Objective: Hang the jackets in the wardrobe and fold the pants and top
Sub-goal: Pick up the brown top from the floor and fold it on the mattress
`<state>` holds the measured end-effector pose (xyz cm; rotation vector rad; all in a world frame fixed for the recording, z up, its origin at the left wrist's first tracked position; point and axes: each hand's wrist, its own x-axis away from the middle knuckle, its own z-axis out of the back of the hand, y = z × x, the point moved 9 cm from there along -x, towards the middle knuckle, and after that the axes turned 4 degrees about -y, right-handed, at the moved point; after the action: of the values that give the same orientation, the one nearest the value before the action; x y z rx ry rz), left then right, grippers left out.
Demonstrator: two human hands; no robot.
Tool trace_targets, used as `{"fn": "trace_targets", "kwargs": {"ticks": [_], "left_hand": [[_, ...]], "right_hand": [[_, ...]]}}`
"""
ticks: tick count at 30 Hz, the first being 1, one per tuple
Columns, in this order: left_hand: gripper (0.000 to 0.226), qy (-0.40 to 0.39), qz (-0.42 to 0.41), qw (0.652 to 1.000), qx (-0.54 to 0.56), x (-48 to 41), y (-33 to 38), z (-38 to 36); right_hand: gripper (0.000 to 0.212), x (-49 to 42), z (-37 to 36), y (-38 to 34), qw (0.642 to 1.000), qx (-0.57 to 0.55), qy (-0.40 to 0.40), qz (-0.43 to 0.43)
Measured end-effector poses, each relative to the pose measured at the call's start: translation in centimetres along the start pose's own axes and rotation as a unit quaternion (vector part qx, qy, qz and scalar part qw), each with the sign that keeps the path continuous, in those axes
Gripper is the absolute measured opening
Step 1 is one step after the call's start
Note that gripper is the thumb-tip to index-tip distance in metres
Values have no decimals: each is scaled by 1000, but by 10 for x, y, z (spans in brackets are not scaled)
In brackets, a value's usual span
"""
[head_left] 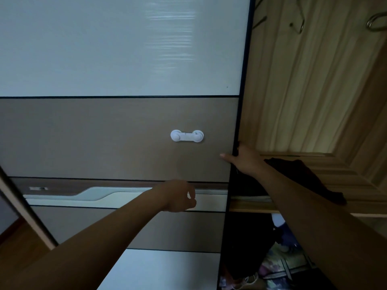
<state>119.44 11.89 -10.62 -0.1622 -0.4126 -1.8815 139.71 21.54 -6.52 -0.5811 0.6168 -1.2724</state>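
Note:
A sliding wardrobe door (117,139) with white and brown panels fills the left and middle of the view. My right hand (243,159) grips its dark right edge, thumb on the front panel and fingers behind it. My left hand (180,195) hovers loosely curled in front of the door's lower band and holds nothing. The wardrobe's wooden inside (303,91) is open at the right. A dark garment (301,176) lies on its wooden shelf (356,185). Bare hangers (297,21) hang at the top right.
A white child-safety latch (187,135) sticks on the brown panel. Below the shelf, dark and patterned clothes (278,262) fill the lower compartment. A strip of wooden floor (18,243) shows at the lower left.

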Motion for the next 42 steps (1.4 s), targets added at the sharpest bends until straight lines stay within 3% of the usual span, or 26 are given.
{"fn": "trace_targets", "kwargs": {"ticks": [5, 11, 16, 22, 24, 28, 30, 35, 42], "left_hand": [[30, 49, -33, 998, -24, -17, -9, 19], [36, 2, -47, 999, -13, -35, -14, 7], [34, 13, -86, 996, 12, -46, 3, 5], [30, 138, -173, 975, 28, -49, 39, 24], [37, 220, -223, 949, 21, -42, 52, 35], [39, 402, -298, 863, -73, -18, 85, 65], [52, 437, -281, 842, -144, -20, 101, 76], [113, 385, -183, 855, -294, -66, 133, 82], [136, 392, -195, 836, -330, -122, 212, 69]], "right_hand": [[60, -9, -4, 2, 1000, 24, -9, 9], [57, -3, 1, 11, 1000, 10, -9, 15], [58, 7, 16, 28, 999, -30, 12, 18], [55, 20, 45, 64, 998, -27, 34, -34], [54, 25, 58, 82, 997, -37, 42, -55], [56, 37, 86, 108, 995, -55, 60, -64], [53, 44, 101, 121, 993, -70, 66, -69], [49, 58, 145, 157, 993, -32, 80, -80], [52, 78, 211, 227, 985, -27, 96, -139]]}}
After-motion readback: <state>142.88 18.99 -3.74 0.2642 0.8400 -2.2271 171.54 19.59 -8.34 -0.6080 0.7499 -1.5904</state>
